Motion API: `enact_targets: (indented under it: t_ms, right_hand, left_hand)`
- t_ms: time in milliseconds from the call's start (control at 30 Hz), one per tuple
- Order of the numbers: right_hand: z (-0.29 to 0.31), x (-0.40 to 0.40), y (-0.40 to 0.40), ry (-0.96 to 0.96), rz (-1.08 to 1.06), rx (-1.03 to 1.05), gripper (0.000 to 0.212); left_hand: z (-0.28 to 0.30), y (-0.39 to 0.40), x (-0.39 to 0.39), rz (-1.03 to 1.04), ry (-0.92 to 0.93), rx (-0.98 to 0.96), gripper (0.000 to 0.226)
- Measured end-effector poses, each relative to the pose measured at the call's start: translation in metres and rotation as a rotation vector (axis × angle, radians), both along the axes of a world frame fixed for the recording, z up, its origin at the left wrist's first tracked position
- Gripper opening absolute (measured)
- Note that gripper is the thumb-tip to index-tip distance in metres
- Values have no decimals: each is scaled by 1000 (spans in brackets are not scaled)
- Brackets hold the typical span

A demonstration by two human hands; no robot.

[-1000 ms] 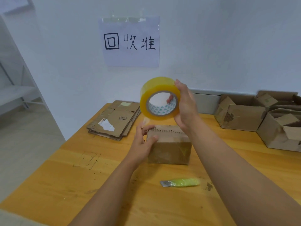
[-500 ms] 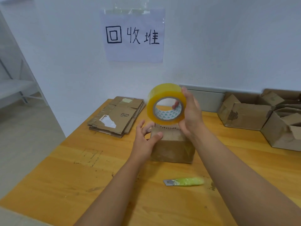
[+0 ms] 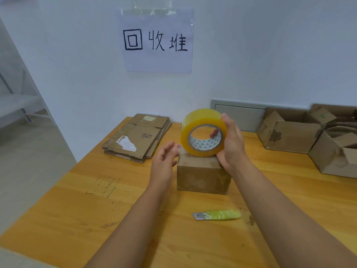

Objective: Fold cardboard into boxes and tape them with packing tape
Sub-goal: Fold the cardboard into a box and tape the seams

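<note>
A small folded cardboard box (image 3: 202, 175) stands in the middle of the wooden table (image 3: 77, 209). My right hand (image 3: 231, 144) grips a roll of yellow packing tape (image 3: 201, 130) and holds it low over the box's top, with fingers through the core. My left hand (image 3: 164, 161) hovers just left of the box, fingers spread, holding nothing. A stack of flat cardboard sheets (image 3: 137, 136) lies at the table's far left.
A green-handled utility knife (image 3: 218, 215) lies on the table in front of the box. Several opened cardboard boxes (image 3: 313, 138) crowd the far right. A paper sign (image 3: 156, 40) hangs on the white wall behind. The table's left edge drops to the floor.
My right hand lowered the tape roll from above down to the box's top. My left hand came off the box's top edge and opened beside it.
</note>
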State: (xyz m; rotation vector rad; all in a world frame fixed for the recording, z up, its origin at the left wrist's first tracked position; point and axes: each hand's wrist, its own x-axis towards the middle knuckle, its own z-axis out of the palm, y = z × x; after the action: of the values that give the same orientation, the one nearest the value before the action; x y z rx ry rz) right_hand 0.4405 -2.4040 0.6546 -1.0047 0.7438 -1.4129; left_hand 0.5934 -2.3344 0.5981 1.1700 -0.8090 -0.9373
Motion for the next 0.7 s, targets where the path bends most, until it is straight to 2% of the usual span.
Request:
enact_targets:
  t_ms: [100,400,700]
  right_hand:
    - [0,0,0,9,1,9,21]
    - [2,0,4,-28,-12,18,15]
    - [1,2,6,-18,-80,-21,20]
  left_hand:
    - [4,-2,4,71,13,24,22]
    - [11,-9,14,86,3,53,25]
    - [6,-13,17,54,-236,96,36]
